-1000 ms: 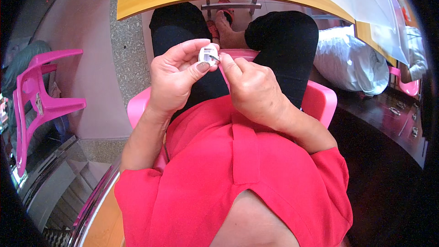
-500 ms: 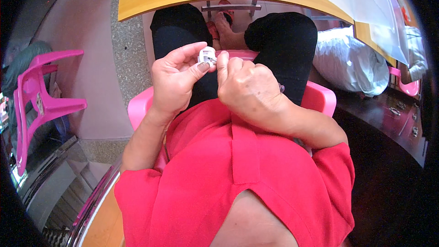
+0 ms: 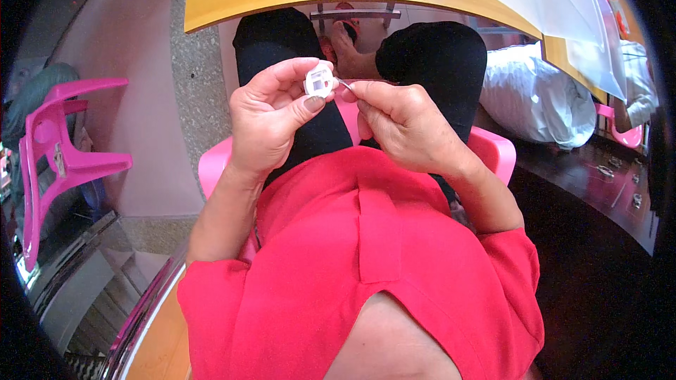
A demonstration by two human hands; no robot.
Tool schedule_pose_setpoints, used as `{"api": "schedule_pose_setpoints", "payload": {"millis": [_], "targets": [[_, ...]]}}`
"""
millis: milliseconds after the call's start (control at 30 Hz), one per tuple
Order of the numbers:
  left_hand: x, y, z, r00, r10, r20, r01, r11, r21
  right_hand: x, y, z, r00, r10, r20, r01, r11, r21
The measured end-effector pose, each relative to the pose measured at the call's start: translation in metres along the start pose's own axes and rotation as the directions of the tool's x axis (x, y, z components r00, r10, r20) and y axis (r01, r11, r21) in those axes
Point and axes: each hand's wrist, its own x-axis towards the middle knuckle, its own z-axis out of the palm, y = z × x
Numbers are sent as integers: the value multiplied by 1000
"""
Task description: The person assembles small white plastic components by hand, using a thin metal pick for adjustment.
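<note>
Over my lap, my left hand (image 3: pixel 264 116) pinches a small round white plastic piece (image 3: pixel 318 80) between thumb and fingers. Its face has rectangular openings and is tipped up toward me. My right hand (image 3: pixel 412 130) is closed, thumb and forefinger gripping a thin, dark metal tool (image 3: pixel 345 86). The tool's end lies at the right edge of the white piece; whether it touches cannot be made out. Most of the tool is hidden in my fingers, so its exact kind does not show.
Ahead stands a yellow wooden table (image 3: pixel 282 1), with clear plastic sheeting (image 3: pixel 577 21) over its right side. A bulky white bag (image 3: pixel 539 95) sits below it. Pink stools or chairs (image 3: pixel 63 137) stand left. Another person's sleeve (image 3: pixel 637 81) shows far right.
My right hand has turned and drawn slightly right and back, uncovering the metal tool's tip. In my left hand, the white piece has rotated to show its face more fully.
</note>
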Motion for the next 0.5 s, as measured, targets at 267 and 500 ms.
{"api": "schedule_pose_setpoints", "payload": {"millis": [267, 500], "targets": [[-2, 2, 0, 1000, 0, 0, 0, 998, 60, 3, 4, 6, 996, -56, 74, 59, 998, -37], [-2, 0, -1, 999, 31, 21, -33, 996, 82, 3, 5, 10, 997, -42, 57, 44, 999, -29]]}}
